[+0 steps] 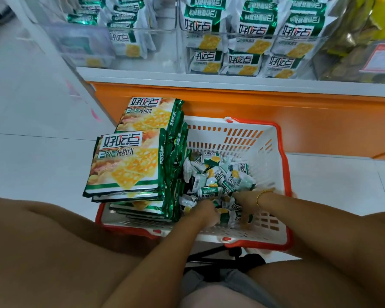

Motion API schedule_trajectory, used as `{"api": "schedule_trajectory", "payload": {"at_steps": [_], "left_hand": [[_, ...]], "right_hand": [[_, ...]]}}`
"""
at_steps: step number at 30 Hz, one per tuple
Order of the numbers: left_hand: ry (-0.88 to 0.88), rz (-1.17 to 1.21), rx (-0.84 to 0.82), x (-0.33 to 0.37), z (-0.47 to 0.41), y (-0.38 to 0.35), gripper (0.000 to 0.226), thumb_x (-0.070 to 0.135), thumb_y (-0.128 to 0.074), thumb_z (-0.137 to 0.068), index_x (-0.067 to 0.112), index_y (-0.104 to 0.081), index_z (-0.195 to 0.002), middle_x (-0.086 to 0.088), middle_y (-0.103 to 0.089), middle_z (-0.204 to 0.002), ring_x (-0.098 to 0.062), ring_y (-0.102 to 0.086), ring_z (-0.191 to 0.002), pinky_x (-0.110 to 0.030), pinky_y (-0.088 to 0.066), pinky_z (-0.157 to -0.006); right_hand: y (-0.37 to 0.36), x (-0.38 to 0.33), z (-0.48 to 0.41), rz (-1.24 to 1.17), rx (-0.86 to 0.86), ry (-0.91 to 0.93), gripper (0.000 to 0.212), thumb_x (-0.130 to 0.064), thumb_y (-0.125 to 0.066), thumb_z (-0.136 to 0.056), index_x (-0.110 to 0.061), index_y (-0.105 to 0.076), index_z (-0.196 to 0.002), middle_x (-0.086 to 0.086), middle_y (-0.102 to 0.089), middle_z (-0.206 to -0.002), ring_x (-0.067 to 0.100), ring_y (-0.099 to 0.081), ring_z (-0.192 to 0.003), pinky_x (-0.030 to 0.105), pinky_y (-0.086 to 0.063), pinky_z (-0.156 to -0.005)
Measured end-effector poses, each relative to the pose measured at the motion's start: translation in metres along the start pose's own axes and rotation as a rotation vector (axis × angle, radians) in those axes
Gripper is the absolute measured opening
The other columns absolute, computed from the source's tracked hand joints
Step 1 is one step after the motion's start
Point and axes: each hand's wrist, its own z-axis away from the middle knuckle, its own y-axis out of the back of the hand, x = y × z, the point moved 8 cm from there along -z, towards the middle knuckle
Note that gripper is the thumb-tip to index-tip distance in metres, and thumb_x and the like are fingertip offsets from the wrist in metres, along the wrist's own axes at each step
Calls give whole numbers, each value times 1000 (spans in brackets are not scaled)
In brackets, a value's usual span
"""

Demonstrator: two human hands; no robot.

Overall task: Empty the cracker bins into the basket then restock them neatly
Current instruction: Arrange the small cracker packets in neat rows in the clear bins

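Your basket [282, 174] sits lower centre, before the shelf [187, 81]; the bins [231, 41] stand on it across the top. In the basket, large packs [129, 161] are stacked at left, apparently overhanging the rim; small packets [220, 174] lie right of them.

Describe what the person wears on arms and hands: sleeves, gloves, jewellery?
Both arms show no sleeves and no gloves. A thin gold-coloured bracelet circles the wrist of the right hand. The left hand and its wrist carry nothing visible; rings cannot be made out.
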Motion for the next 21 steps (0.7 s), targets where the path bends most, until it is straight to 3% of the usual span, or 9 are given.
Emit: {"api": "schedule_trajectory", "payload": {"at_steps": [3, 6, 10, 13, 15, 16, 18, 19, 21], "left_hand": [[0, 30, 0, -1, 4, 3, 30, 21, -53, -97, -4, -69, -99, -5, -48, -60, -15, -39, -51, -25, -30, -46], [22, 39, 26, -4, 7, 6, 28, 17, -53, -95, 1, -62, -74, -4, -43, -57, -15, -36, -48, -24, -28, -44], [51, 51, 62, -5, 12, 13, 22, 17, -54, -93, 5, -59, -74, -5, -45, -59, -16, -39, -49, -24, -31, -47], [68, 83, 92, -4, 12, 19, 35, 19, -57, -91, 12, -43, -60, -4, -38, -59, -16, -36, -50, -24, -31, -49], [53, 224, 119, 3, 15, 23, 20, 23, -63, -90, 12, -55, -75, -2, -47, -74, -19, -48, -65, -25, -39, -62], [22, 341, 141, 9, 18, 27, 20, 26, -66, -89, 7, -62, -96, -4, -53, -89, -21, -54, -80, -26, -42, -71], [-41, 601, 197, 22, 21, 34, 56, 33, -72, -84, 3, -54, -127, -8, -59, -115, -24, -58, -103, -27, -45, -79], [-81, 700, 228, 29, 24, 39, 61, 37, -75, -80, 3, -55, -127, -10, -62, -116, -25, -60, -101, -26, -47, -77], [-163, 849, 285, 44, 33, 53, 42, 38, -77, -77, 5, -62, -99, -8, -66, -89, -23, -61, -76, -25, -47, -63]], "right_hand": [[-1, -3, -2, 14, 8, 31, 99, -25, -82, -75, -13, -19, -151, 10, -40, -148, 27, -45, -131, 35, -44, -103], [3, -2, -2, 8, 36, 53, 98, -26, -81, -76, -16, -20, -152, 8, -41, -149, 26, -44, -132, 34, -42, -104], [19, 4, 3, -58, 81, 66, 85, -27, -78, -79, -13, -30, -147, 8, -43, -146, 25, -47, -127, 30, -42, -97], [41, 8, 14, -163, 106, 111, 95, -34, -76, -81, -12, -17, -152, 8, -30, -154, 24, -38, -135, 28, -37, -104], [60, 9, 28, -230, 123, 134, 99, -40, -75, -81, -11, -14, -153, 7, -24, -157, 24, -35, -138, 29, -34, -109], [70, 11, 36, -271, 133, 146, 102, -42, -75, -80, -11, -12, -153, 6, -22, -158, 25, -36, -138, 32, -34, -111], [88, 12, 56, -362, 144, 185, 106, -45, -75, -79, -10, -8, -154, 5, -17, -160, 28, -36, -138, 37, -32, -114], [97, 12, 66, -405, 159, 210, 108, -48, -74, -78, -9, -8, -154, 5, -15, -160, 26, -32, -141, 34, -29, -115], [116, 15, 84, -501, 209, 260, 112, -60, -74, -71, -9, -17, -153, 7, -27, -155, 24, -34, -138, 32, -30, -111]]}}
